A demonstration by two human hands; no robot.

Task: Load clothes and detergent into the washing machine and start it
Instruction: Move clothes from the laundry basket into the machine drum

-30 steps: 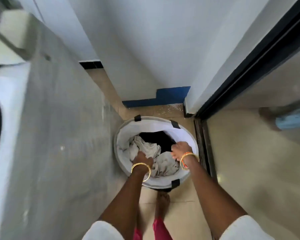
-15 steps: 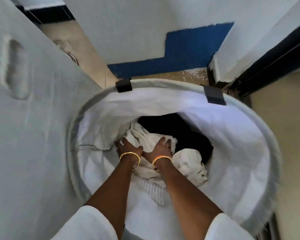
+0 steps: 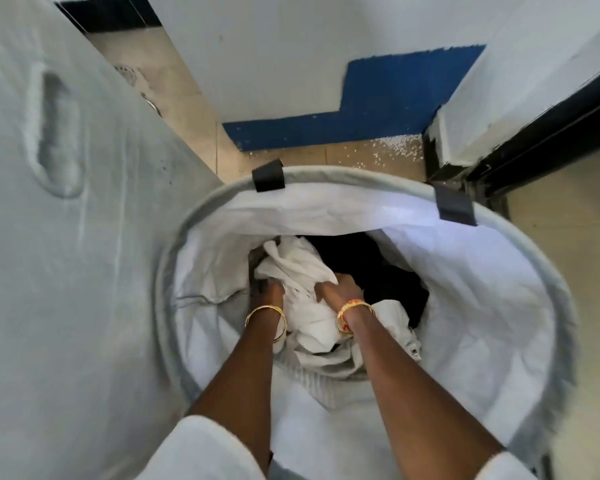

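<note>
Both arms reach down into a round white laundry basket [image 3: 492, 289] standing on the tiled floor [image 3: 347, 155], close beside the grey side panel of the washing machine [image 3: 66, 271]. Left hand [image 3: 269, 294] sunk among the clothes, fingers buried in fabric; grip cannot be told. Right hand [image 3: 340, 289] curls round a bunched white garment [image 3: 302, 271], grasping it. Dark clothing [image 3: 368, 268] lies deeper, behind the white pile. Gold bangles [image 3: 266, 320] on both wrists. Blue wall base [image 3: 378, 109] beyond the basket.
</note>
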